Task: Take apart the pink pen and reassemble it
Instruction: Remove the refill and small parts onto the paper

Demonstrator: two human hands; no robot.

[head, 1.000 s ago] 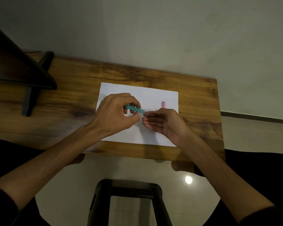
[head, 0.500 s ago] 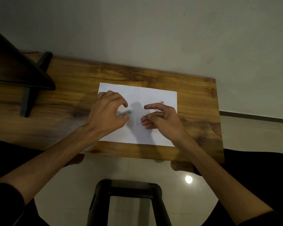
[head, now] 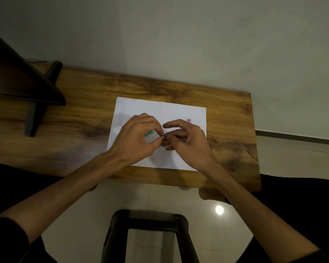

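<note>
We are looking down at a wooden worktop (head: 80,118) with a white sheet of paper (head: 160,109) lying on it, and both our hands are meeting over the middle of that sheet. Our left hand (head: 139,137) is curling its fingers around a teal pen barrel (head: 149,132), of which only a short stretch is showing under the palm. Our right hand (head: 186,138) is pinching something very small at the spot where the fingertips of both hands are touching; we cannot tell what that piece is. A small pink pen part (head: 189,121) is lying on the paper at two o'clock from the hands, just beyond the right knuckles. A dark stand (head: 34,114) is sitting on the worktop at nine o'clock, well apart from the paper.
</note>
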